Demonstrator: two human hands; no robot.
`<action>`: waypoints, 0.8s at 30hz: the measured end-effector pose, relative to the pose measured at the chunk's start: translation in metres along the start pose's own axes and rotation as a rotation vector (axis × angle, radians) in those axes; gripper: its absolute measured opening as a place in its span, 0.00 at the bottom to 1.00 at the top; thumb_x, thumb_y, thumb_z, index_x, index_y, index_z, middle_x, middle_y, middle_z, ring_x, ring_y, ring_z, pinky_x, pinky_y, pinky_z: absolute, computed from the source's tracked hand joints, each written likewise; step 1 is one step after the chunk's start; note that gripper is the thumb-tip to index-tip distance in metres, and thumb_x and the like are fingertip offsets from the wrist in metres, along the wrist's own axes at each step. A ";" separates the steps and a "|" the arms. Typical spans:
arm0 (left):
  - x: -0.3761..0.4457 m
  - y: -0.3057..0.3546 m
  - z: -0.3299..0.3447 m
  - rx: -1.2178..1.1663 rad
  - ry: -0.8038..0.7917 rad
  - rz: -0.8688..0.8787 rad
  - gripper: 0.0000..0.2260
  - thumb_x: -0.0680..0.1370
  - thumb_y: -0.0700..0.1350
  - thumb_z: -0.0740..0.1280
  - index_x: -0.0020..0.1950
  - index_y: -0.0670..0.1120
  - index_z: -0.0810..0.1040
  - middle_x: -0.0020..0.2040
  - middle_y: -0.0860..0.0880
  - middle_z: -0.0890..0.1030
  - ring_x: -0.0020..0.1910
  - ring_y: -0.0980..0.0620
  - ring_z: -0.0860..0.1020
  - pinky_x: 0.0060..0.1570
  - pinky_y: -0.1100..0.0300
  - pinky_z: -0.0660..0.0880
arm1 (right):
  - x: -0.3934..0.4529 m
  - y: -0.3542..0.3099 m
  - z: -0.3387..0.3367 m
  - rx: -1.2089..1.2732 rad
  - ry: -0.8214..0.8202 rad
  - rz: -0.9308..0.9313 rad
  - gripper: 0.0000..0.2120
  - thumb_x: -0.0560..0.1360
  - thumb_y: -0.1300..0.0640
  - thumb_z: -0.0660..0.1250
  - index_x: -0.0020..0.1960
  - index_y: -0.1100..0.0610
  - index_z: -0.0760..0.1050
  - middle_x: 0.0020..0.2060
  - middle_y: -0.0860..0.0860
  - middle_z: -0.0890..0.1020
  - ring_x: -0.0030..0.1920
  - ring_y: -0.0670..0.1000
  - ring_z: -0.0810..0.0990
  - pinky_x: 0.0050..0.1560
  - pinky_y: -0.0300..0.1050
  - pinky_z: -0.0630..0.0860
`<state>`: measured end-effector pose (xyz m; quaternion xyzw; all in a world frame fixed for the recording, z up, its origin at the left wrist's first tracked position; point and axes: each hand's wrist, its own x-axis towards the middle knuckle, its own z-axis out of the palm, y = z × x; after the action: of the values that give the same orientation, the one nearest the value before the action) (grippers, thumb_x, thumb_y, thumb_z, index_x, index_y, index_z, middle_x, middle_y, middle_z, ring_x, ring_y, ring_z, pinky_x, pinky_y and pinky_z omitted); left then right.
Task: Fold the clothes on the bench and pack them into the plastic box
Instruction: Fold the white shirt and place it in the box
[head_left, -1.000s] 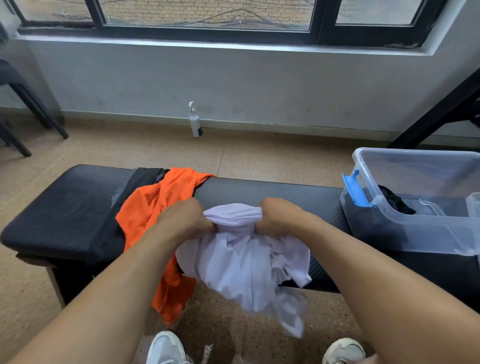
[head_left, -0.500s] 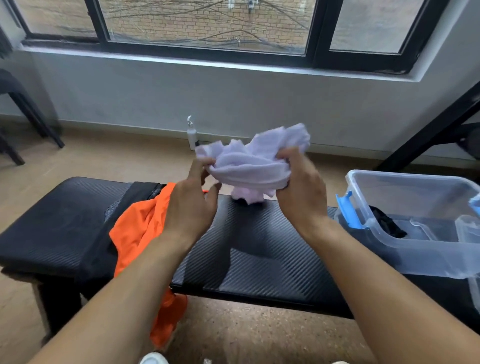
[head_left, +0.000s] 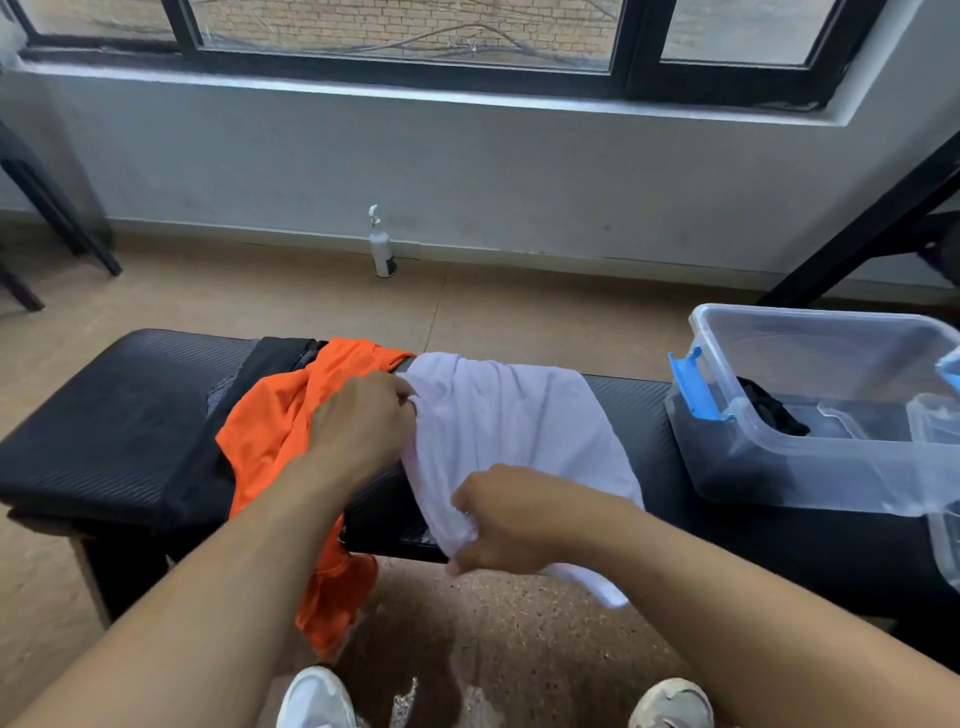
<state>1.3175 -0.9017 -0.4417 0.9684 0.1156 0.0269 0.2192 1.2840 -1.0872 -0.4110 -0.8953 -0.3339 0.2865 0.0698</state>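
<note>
A pale lilac garment lies spread across the black padded bench, its lower part hanging over the front edge. My left hand pinches its left edge near the back of the bench. My right hand grips its lower left part at the bench's front edge. An orange garment lies crumpled to the left, draping down over the front. A black garment lies under and beside the orange one. The clear plastic box with blue latches stands on the bench's right end and holds a dark garment.
A white pump bottle stands on the floor by the wall. Black chair legs are at far left, a black table frame at far right. My two shoes show at the bottom edge. A clear lid part lies by the box.
The lilac garment was bunched in both hands and lifted in the air; it now lies spread over the bench. Both hands came down, the right one to the front edge.
</note>
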 end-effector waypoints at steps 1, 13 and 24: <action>-0.001 0.001 -0.001 -0.055 0.024 -0.010 0.10 0.76 0.46 0.62 0.49 0.55 0.83 0.52 0.48 0.84 0.51 0.41 0.79 0.43 0.55 0.72 | 0.000 -0.003 0.001 0.060 -0.078 -0.050 0.18 0.74 0.41 0.73 0.41 0.52 0.69 0.38 0.48 0.76 0.39 0.50 0.74 0.36 0.43 0.66; -0.006 0.004 -0.023 -0.476 0.486 -0.018 0.15 0.76 0.43 0.65 0.60 0.49 0.84 0.52 0.44 0.86 0.52 0.45 0.82 0.54 0.56 0.76 | 0.032 0.098 -0.001 0.206 0.280 0.459 0.43 0.71 0.42 0.76 0.79 0.49 0.60 0.72 0.50 0.71 0.71 0.54 0.70 0.68 0.55 0.72; 0.000 -0.002 -0.019 -0.598 0.422 -0.028 0.07 0.70 0.46 0.75 0.46 0.53 0.82 0.42 0.55 0.83 0.42 0.54 0.81 0.46 0.55 0.79 | 0.039 0.090 -0.001 0.103 0.265 0.453 0.13 0.73 0.45 0.75 0.55 0.46 0.79 0.51 0.46 0.82 0.57 0.52 0.79 0.52 0.48 0.76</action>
<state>1.3150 -0.8924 -0.4250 0.8330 0.1584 0.2557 0.4644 1.3588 -1.1317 -0.4563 -0.9721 -0.0983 0.1918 0.0924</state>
